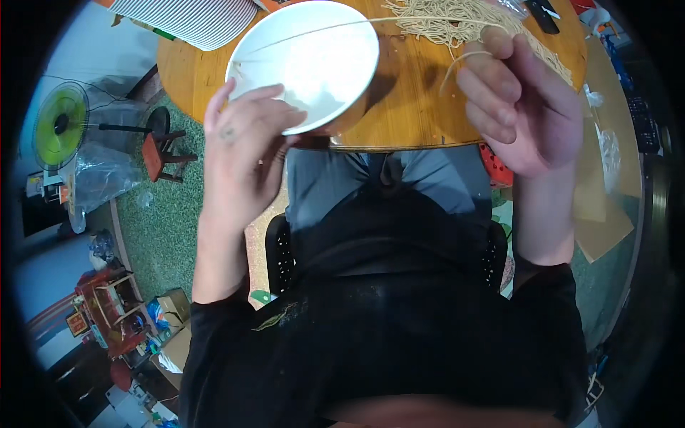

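A large white bowl point(330, 60) is at the table's near left part, its inside facing me. My left hand point(246, 139) grips its near left rim, fingers over the inside and thumb below the edge. My right hand point(521, 103) is raised at the right, above the table's near edge. Thumb and fingertips pinch a thin tan cord point(428, 18), whose short loose end hangs by the fingers. From there the cord runs taut leftward across the bowl. Behind the right hand lies a tangled pile of the same tan cord point(439, 25).
The round wooden table point(407, 107) has its edge close to my lap. A white ridged item point(193, 21) and a black object point(542, 16) lie on it at the back. On the floor at left are a green fan point(62, 125) and a small red stool point(160, 153); cardboard point(606, 192) lies at right.
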The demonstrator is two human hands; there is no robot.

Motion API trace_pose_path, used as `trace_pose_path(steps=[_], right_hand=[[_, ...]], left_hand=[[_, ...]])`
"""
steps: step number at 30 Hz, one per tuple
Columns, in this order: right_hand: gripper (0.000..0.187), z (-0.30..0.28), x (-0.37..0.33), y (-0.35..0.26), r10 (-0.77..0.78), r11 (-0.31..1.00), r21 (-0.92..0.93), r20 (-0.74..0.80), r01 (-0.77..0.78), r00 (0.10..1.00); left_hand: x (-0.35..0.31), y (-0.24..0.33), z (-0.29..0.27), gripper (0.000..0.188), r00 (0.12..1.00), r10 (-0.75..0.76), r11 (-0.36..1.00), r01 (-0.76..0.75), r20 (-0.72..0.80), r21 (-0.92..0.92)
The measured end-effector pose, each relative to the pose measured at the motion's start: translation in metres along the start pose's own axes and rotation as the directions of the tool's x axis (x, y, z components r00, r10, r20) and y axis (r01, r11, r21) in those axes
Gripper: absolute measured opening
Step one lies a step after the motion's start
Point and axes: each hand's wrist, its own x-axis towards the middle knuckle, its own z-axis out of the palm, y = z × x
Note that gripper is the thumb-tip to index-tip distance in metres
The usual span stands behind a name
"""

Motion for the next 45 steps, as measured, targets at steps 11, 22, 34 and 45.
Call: trace_pose_path(steps=[11,22,34,45], right_hand=[[0.028,0.020,0.015,0.024,0.121,0.990,0.061,0.063,-0.125,0.991],[0.026,0.014,0.006,0.026,0.145,0.984,0.105,0.000,-0.144,0.989],[0.024,0.049,-0.015,0.096,-0.269,0.467,-0.884,-0.147,-0.004,0.952],[0.014,0.033,-0.007,0.099,-0.453,0.083,-0.994,0.021,0.065,0.891]], left_hand=[[0.015,0.052,-0.006,0.046,0.945,0.112,0.978,-0.159,-0.309,-0.133],[0.024,0.070,0.019,0.023,0.956,-0.224,0.843,0.093,-0.188,-0.530],[0.008,0.064,0.011,0.036,0.994,-0.043,0.982,0.024,-0.098,-0.190],[0.018,0.054,0.010,0.028,1.000,0.028,0.954,-0.023,0.013,-0.297]])
